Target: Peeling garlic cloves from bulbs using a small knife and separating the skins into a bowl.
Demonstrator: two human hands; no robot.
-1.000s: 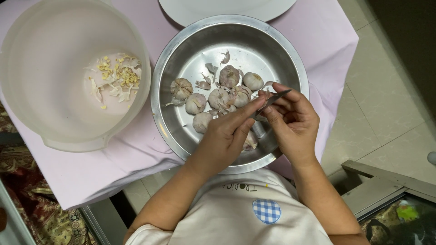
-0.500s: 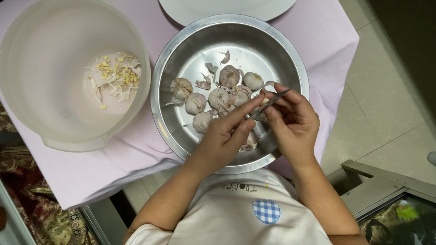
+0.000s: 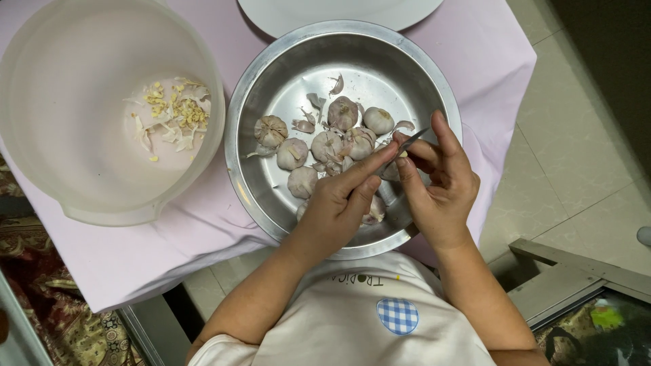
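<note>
A round steel bowl [image 3: 271, 68] on the pink cloth holds several whole garlic bulbs [image 3: 327, 144] and loose skins. Over its near right part my two hands meet. My right hand [image 3: 441, 190] grips a small knife [image 3: 405, 145], its blade pointing up and right. My left hand [image 3: 339, 200] pinches a garlic piece [image 3: 389, 171] against the blade, mostly hidden by my fingers. Another bulb [image 3: 373, 211] lies under my left hand.
A large white plastic bowl [image 3: 41, 135] at the left holds garlic peels and trimmings [image 3: 173, 116]. A white plate [image 3: 339, 10] sits at the top edge. The pink cloth [image 3: 488, 61] covers a small table; tiled floor lies to the right, a patterned rug at lower left.
My hands stay over the steel bowl; the fingers have shifted slightly around the garlic piece and knife. The bulbs and bowls have not moved.
</note>
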